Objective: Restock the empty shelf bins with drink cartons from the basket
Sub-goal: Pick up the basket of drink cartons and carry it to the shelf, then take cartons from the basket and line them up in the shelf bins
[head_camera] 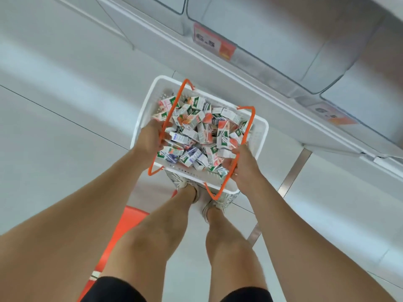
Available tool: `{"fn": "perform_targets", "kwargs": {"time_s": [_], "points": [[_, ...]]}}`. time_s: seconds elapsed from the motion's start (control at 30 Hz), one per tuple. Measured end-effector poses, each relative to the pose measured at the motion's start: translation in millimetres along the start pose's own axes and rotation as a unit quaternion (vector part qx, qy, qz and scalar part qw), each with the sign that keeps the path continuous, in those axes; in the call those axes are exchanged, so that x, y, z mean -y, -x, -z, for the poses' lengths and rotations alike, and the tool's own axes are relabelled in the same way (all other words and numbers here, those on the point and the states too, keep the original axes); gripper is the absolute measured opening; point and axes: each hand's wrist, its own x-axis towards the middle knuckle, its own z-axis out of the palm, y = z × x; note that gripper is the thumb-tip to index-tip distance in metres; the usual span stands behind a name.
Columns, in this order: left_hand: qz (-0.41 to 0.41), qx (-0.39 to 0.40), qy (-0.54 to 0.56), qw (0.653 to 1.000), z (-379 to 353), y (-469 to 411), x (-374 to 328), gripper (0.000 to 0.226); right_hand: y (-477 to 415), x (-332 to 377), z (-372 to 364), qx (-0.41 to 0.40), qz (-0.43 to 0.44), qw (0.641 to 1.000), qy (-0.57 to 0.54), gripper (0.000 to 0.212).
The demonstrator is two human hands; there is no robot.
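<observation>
Knees and black shorts up close, and past them is the white plastic basket, held over my pale sneakers. Left hand has its grip clamped round one orange wire handle, and right hand is clamped round the other one. Small drink cartons sit heaped inside. Clear plastic shelf bins beyond the basket look empty. I reckon this is the hauling stage. Next I'd need to set it down and free a hand.

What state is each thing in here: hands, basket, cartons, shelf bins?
Basket: full, held at both sides.
Cartons: piled loose in it.
Left hand: grips left handle.
Right hand: grips right handle.
Shelf bins: empty.
</observation>
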Motion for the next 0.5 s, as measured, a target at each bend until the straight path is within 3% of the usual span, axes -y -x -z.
{"fn": "perform_targets", "kwargs": {"time_s": [0.13,0.2,0.3,0.5], "points": [[0.015,-0.058,0.008,0.998,8,12,-13,0.04,21,4,0,-0.063,0.084,0.966,0.237,0.051],[-0.032,-0.088,-0.068,0.993,8,29,-26,0.045,42,7,-1,-0.07,0.103,0.951,0.283,0.061],[-0.103,-0.105,-0.201,0.968,7,60,-36,0.033,72,5,-5,-0.085,0.149,0.926,0.336,0.064],[-0.114,0.077,-0.355,0.925,23,141,-57,0.026,140,2,6,0.046,0.206,0.888,0.408,0.036]]}}
